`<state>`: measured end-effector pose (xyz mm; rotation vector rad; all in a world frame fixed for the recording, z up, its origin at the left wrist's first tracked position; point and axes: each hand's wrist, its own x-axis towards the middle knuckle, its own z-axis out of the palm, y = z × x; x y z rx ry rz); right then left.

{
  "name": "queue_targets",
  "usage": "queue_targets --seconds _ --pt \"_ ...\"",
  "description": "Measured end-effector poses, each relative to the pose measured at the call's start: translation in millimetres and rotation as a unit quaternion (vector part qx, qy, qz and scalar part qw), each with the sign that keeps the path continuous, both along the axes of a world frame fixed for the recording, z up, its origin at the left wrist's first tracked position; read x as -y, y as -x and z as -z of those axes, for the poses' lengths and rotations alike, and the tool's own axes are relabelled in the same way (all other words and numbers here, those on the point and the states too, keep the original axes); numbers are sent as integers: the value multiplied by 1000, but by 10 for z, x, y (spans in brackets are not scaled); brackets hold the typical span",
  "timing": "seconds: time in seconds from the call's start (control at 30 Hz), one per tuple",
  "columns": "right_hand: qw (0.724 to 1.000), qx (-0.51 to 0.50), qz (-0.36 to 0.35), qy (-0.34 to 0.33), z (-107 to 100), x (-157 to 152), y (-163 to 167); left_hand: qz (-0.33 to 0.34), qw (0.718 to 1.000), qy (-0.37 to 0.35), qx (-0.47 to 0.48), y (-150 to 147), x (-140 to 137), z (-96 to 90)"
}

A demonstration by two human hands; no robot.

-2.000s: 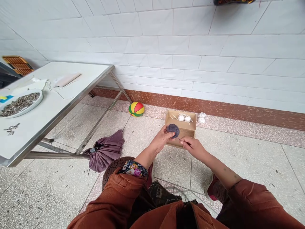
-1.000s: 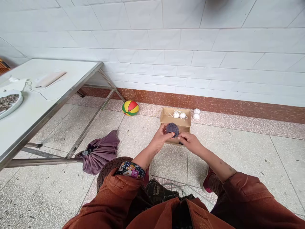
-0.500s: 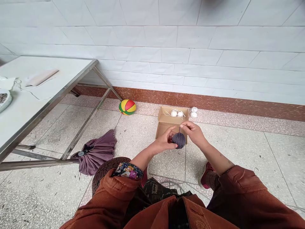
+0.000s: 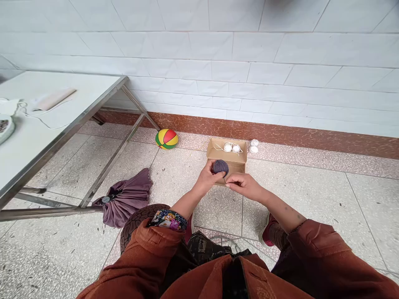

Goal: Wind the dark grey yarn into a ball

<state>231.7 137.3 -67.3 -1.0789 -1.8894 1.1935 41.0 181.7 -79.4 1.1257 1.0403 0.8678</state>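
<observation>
A table is standing well to the left of the left hand, an open box is lying below and just beyond it, and a coloured ball is resting farther off to its left. The left hand is gripping the yarn ball over the box (two white balls are sitting in the far half), while the right hand, just beside, is pinching the strand.

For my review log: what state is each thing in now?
Gray yarn ball: wound, a strand leading off
Left hand: holds that ball
Right hand: pinches the strand
Cardboard box: open
White balls inside: wound, ends loose
White balls outside: wound
Multicolored ball: resting on floor
Purple fabric: gathered in folds
Table: standing upright
</observation>
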Motion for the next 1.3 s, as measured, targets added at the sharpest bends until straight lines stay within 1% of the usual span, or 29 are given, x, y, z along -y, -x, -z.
queue_targets --seconds 0.07,0.17,0.23,0.3,0.37,0.43,0.53,0.63,0.77,0.93,1.07,1.2,1.3 --pt "998 -52 20 28 -87 -9 -29 38 999 -17 -27 4 6 27" --pt "987 -110 108 49 -156 -76 -101 126 990 -45 -41 16 46 42" --pt "977 -120 170 49 -143 -136 -144 182 981 -53 -30 23 90 27" --pt "968 -109 221 48 -89 -184 -165 225 974 -27 0 19 140 -8" --pt "962 -89 252 53 -14 -205 -159 244 968 24 49 3 188 -60" --pt "961 -69 259 65 58 -200 -133 234 963 71 111 -22 225 -121" --pt "964 -46 249 78 127 -165 -87 202 956 117 180 -53 253 -214" --pt "969 -23 238 61 148 -136 -63 174 953 138 205 -66 256 -270" --pt "973 -1 226 49 145 -121 -61 156 951 146 222 -72 245 -266" --pt "974 22 219 48 142 -110 -61 150 948 155 234 -77 244 -264" --pt "975 42 214 45 198 -103 -62 116 955 134 239 -67 222 -287" --pt "986 59 155 23 243 -79 -52 45 969 126 209 -27 139 -222" --pt "995 56 87 11 198 -47 -35 -1 984 119 135 17 78 -130"
